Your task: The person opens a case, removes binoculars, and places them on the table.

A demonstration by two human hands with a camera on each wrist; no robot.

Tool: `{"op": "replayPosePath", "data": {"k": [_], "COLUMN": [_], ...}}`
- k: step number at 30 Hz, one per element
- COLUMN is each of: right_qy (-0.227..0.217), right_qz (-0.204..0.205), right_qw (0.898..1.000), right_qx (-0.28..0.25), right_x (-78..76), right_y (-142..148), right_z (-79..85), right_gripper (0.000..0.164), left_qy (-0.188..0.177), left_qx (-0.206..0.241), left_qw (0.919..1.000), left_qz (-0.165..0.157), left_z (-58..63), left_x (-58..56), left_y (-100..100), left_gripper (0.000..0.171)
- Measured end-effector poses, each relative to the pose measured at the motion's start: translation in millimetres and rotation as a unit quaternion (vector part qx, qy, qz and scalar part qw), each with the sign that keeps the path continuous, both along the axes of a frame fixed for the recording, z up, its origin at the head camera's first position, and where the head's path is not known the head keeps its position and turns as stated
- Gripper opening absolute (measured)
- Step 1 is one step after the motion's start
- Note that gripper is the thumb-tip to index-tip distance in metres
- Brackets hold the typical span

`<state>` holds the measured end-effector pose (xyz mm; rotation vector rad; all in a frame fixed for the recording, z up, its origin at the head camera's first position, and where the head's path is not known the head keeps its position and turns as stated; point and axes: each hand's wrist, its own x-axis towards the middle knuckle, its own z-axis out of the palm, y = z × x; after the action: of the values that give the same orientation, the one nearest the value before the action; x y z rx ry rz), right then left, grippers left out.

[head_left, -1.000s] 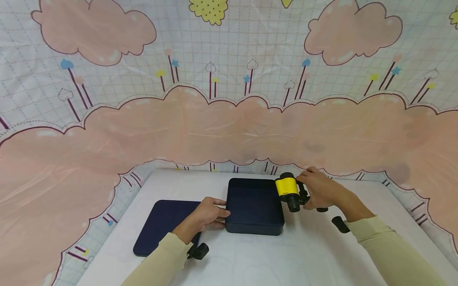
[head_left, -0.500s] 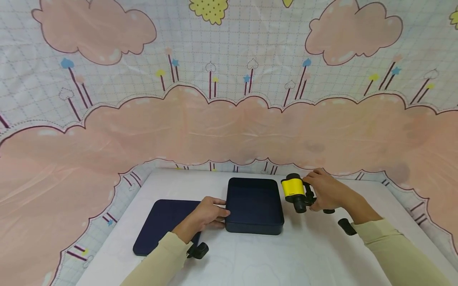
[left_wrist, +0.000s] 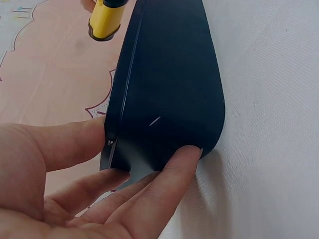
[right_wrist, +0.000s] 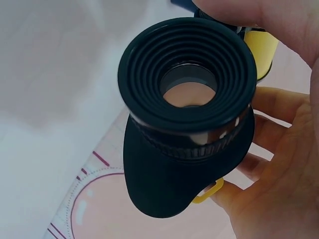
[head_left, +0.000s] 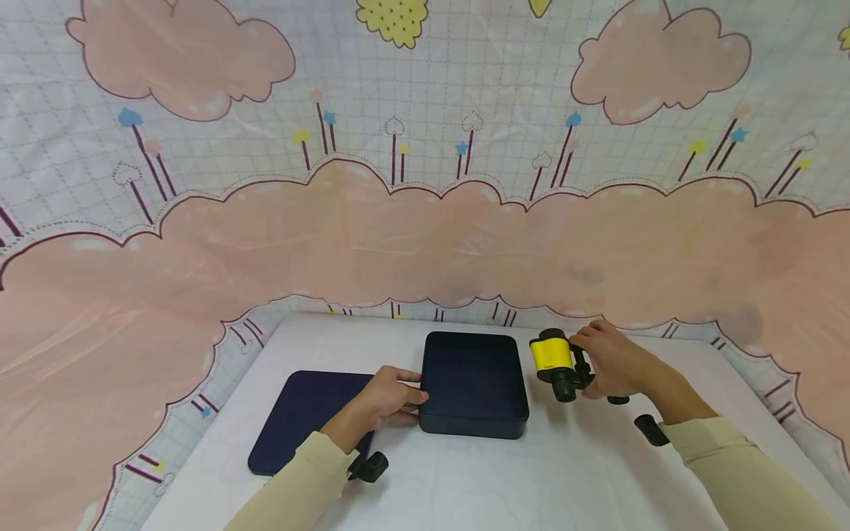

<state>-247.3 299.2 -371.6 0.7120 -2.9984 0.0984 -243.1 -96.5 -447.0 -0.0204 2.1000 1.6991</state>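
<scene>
My right hand (head_left: pixel 614 361) grips a pair of yellow and black binoculars (head_left: pixel 553 354) beside the box's right wall, eyepieces toward me. The right wrist view looks into one black eyepiece (right_wrist: pixel 189 79), with fingers (right_wrist: pixel 264 134) behind the barrel. A dark navy rectangular box (head_left: pixel 473 380) stands uncovered on the table, with nothing showing inside it. At its left wall, my left hand (head_left: pixel 381 402) holds the box by its side. The left wrist view has the thumb at the rim and fingertips (left_wrist: pixel 187 159) against the outer wall (left_wrist: pixel 172 74).
A flat navy lid (head_left: pixel 308 409) lies left of the box, partly under my left forearm. Both sit on a white table (head_left: pixel 465 483). Behind the table hangs a cloud-patterned cloth (head_left: pixel 398 243). Black wrist cameras (head_left: pixel 651 430) are worn at both wrists.
My right hand has moved right and slightly toward me with the binoculars, away from the box's right edge. The left hand, box and lid stay in place.
</scene>
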Motion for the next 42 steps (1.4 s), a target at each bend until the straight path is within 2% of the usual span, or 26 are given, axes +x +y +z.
{"op": "replayPosePath", "data": {"k": [20,33,42], "right_qy": [-0.034,-0.040,-0.058], "right_qz": [-0.021,-0.026,-0.042], "right_qw": [0.999,0.999,0.997], "right_qx": [-0.012,-0.013,-0.013], "right_x": [3.1,2.7,4.1], "right_y": [13,20,23], "right_z": [-11.5,-26.6,-34.3], "right_gripper": [0.084,0.086,0.088], "left_qy": [0.013,0.009,0.009], "left_qx": [0.005,0.001,0.000], "left_qw": [0.9999,0.9999,1.0000], "left_qz": [0.004,0.005,0.000], "left_z": [0.5,2.0,2.4], "left_x": [1.0,3.1,3.2], "left_y": [0,0,0], "left_gripper": [0.058,0.058,0.058]}}
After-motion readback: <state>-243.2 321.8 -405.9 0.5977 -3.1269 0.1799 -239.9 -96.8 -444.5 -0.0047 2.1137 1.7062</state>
